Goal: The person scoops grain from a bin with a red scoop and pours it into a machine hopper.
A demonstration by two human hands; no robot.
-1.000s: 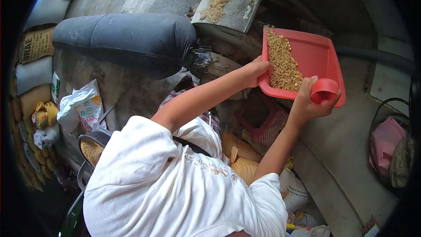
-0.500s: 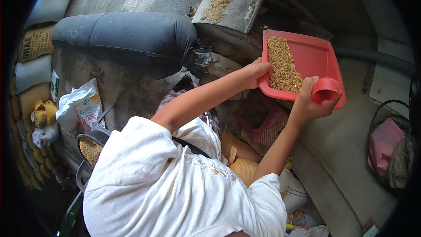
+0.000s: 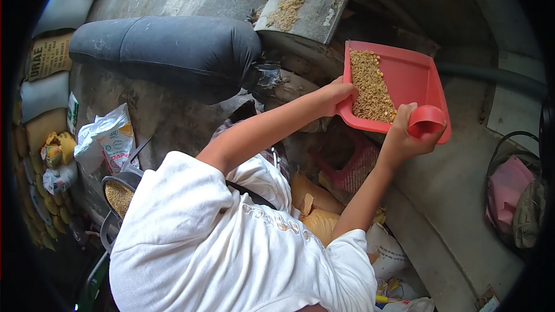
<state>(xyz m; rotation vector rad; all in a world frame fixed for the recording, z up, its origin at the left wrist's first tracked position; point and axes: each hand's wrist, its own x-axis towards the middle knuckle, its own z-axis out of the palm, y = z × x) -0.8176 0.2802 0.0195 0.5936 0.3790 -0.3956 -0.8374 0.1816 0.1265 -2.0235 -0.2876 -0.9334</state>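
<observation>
A red dustpan-like scoop is held out at the upper right, with a heap of grain along its left side. My left hand is closed on the scoop's left rim, thumb on top and fingers partly hidden beneath. Around the base of the round, hollow red handle, my right hand is closed at the lower right corner. Some yellow kernels show among the grain.
A dark stuffed sack lies at the upper left. Beyond the scoop is a curved grey block with grain on it. A pink basket and sacks sit below my arms. A grain-filled bucket stands left.
Both hands and the scoop have shifted slightly left. The grain has spread a little within the scoop, and more yellow kernels show at its edge.
</observation>
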